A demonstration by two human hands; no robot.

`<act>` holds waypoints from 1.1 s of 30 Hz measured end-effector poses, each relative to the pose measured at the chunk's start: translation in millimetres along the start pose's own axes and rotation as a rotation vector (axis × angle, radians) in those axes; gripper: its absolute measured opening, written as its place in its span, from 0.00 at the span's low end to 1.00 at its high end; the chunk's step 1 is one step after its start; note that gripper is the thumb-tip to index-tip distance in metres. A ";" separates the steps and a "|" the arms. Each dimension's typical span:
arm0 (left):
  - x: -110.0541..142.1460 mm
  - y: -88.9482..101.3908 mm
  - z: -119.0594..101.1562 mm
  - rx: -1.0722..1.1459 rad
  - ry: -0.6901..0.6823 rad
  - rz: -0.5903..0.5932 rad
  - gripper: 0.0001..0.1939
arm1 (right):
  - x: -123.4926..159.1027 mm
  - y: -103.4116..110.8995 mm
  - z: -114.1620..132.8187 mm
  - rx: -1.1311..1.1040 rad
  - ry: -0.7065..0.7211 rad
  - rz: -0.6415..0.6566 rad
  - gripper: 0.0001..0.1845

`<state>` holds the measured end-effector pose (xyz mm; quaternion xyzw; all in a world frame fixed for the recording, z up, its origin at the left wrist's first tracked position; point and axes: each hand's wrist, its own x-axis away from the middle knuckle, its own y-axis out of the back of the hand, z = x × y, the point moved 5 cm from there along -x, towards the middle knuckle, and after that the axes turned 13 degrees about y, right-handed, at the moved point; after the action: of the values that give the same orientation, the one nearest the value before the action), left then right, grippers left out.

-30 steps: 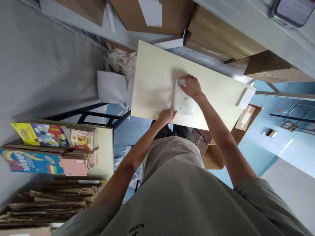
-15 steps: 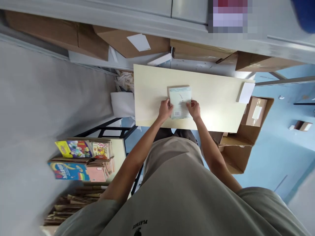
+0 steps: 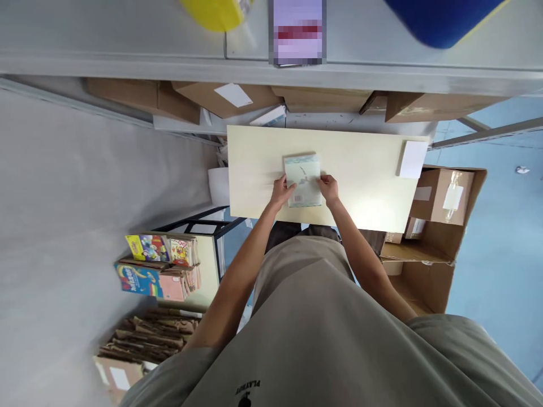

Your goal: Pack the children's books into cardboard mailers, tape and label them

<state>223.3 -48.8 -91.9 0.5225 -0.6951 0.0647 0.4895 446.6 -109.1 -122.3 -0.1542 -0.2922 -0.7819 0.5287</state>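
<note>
A pale green book [image 3: 304, 182] with a small barcode near its lower left corner lies on, or just over, the cream tabletop [image 3: 365, 175]. My left hand [image 3: 282, 191] grips its left edge, the thumb resting on the cover. At the opposite edge my right hand [image 3: 328, 188] holds the book the same way, fingers closed and thumb on top. The fingers under the book are hidden. Near the table's right end lies a white pad or stack of paper [image 3: 412, 160].
Behind the table, cardboard boxes [image 3: 322, 100] line a shelf under a grey ledge [image 3: 169, 65]. Open cartons [image 3: 458, 226] stand at the right. Colourful books [image 3: 146, 277] are stacked at the left, above a box of folded brown cardboard [image 3: 144, 339]. A white roll [image 3: 218, 186] stands by the table's left edge.
My view has shifted, bringing a yellow object and more of a blue one in at the top. Both hands keep their hold on the book, which looks much the same.
</note>
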 end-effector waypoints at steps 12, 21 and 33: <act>33.8 -13.0 -53.5 0.006 0.061 -0.105 0.30 | 27.4 56.7 56.6 -0.092 0.123 0.103 0.22; 115.5 -52.6 -244.8 0.072 -0.661 0.151 0.25 | 73.8 282.2 216.9 -0.004 0.906 -0.255 0.32; 216.0 -81.2 -423.9 0.035 -1.202 0.091 0.27 | -35.7 352.1 333.5 0.710 1.060 -0.525 0.25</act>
<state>552.7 26.8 252.6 0.4455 -0.8704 -0.2096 -0.0012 760.8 28.7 222.2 0.5072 -0.2602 -0.7110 0.4118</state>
